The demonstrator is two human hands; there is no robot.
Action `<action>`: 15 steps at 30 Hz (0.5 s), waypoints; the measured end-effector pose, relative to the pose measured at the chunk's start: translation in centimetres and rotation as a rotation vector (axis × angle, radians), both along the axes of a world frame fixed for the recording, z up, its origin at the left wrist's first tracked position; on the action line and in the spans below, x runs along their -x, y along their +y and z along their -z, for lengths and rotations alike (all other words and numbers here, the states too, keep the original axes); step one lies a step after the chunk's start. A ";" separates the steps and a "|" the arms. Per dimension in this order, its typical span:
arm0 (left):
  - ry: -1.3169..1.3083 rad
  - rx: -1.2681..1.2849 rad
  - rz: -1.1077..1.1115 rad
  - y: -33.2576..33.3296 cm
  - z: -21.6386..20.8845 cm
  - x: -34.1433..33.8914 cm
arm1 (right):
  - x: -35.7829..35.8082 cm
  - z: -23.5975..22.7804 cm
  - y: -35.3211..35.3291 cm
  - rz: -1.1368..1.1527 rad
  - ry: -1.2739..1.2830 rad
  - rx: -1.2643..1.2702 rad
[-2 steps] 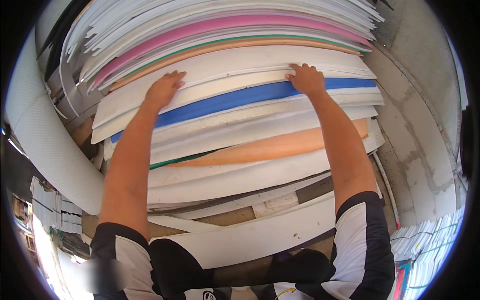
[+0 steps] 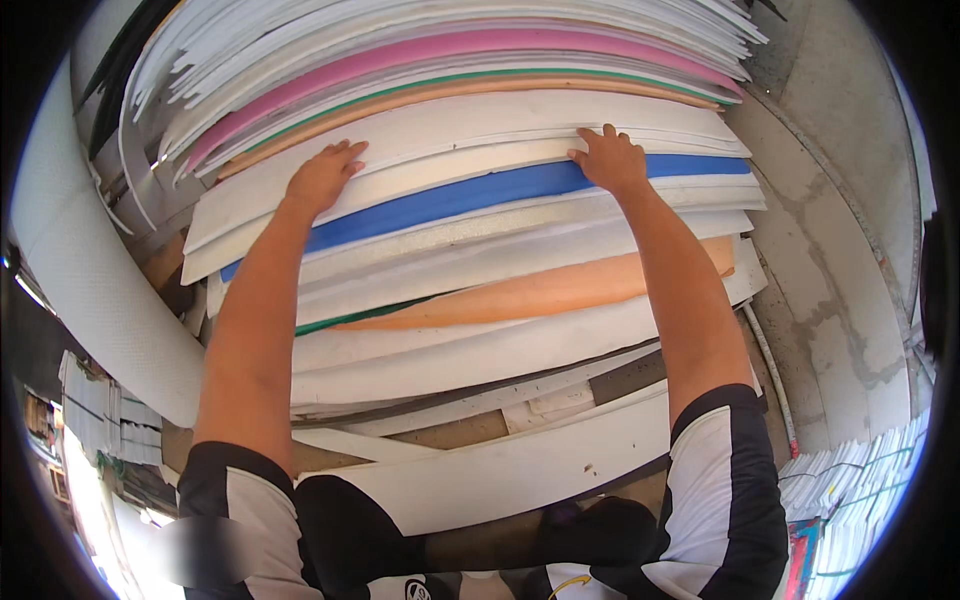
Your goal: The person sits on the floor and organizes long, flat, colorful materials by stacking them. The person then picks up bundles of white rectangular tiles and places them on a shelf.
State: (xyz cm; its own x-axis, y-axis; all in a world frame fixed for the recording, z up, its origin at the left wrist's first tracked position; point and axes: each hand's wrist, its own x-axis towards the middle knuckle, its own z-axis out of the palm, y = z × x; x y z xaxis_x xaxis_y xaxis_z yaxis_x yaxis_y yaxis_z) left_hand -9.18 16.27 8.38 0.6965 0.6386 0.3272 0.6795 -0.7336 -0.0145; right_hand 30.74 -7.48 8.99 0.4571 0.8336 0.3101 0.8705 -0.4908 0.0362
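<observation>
Both arms reach forward over a stack of long, thin sheets that lie in overlapping layers. My left hand [image 2: 322, 178] rests on the left part of a white sheet [image 2: 450, 118], its fingers stretched out and slightly apart. On the same white layers, farther right, my right hand [image 2: 612, 160] lies with thumb and fingers spread, just above a blue sheet [image 2: 480, 192]. Neither hand is wrapped round anything. Closer to me, an orange sheet [image 2: 530, 300] shows between white ones, with a green edge [image 2: 375, 315] at its left.
Behind lie a pink sheet [image 2: 480, 42] and many white sheets [image 2: 420, 12]. A large white textured roll [image 2: 110, 270] stands at the left. Concrete blocks [image 2: 820, 260] and a thin pipe [image 2: 770, 370] run along the right. A white board [image 2: 500, 475] lies near my legs.
Almost nothing differs. Both hands stay on the white sheets, and the view has shifted very slightly.
</observation>
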 end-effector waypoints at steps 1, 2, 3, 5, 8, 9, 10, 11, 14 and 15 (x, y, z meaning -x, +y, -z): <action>0.010 -0.025 -0.025 -0.6 -0.6 0.9 | 0.3 0.4 -0.4 -0.017 -0.005 -0.045; 0.034 -0.015 -0.062 -1.4 -0.8 0.8 | -0.3 1.2 -1.0 -0.037 -0.008 -0.091; 0.023 -0.036 -0.060 -1.3 -0.4 0.7 | -0.9 2.2 -1.1 -0.064 -0.008 -0.138; 0.009 -0.081 -0.058 -0.3 1.0 0.9 | -2.3 4.2 -0.9 -0.101 0.053 -0.200; -0.020 -0.014 -0.080 -1.4 0.4 0.6 | -2.7 5.1 -0.6 -0.076 0.090 -0.217; -0.011 -0.010 -0.092 -1.4 0.2 1.2 | -2.2 5.1 -0.5 -0.071 0.101 -0.198; -0.002 -0.004 -0.102 -1.2 0.1 1.7 | -1.8 5.1 -0.4 -0.063 0.112 -0.179; 0.008 0.002 -0.109 -1.0 0.0 2.1 | -1.2 5.2 -0.2 -0.060 0.109 -0.168; 0.012 0.048 -0.098 -0.6 -0.4 2.7 | 0.4 5.2 -0.4 -0.020 0.081 -0.159; -0.002 0.059 -0.110 -0.3 -0.3 2.5 | 0.5 5.5 -0.2 -0.001 0.066 -0.177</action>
State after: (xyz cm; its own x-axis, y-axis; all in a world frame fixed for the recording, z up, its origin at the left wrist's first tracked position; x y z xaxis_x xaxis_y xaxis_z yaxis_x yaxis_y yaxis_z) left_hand -11.67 16.00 8.71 0.6208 0.7291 0.2881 0.7557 -0.6543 0.0275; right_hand 30.26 -7.68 3.51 0.4807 0.7690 0.4214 0.8686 -0.4837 -0.1080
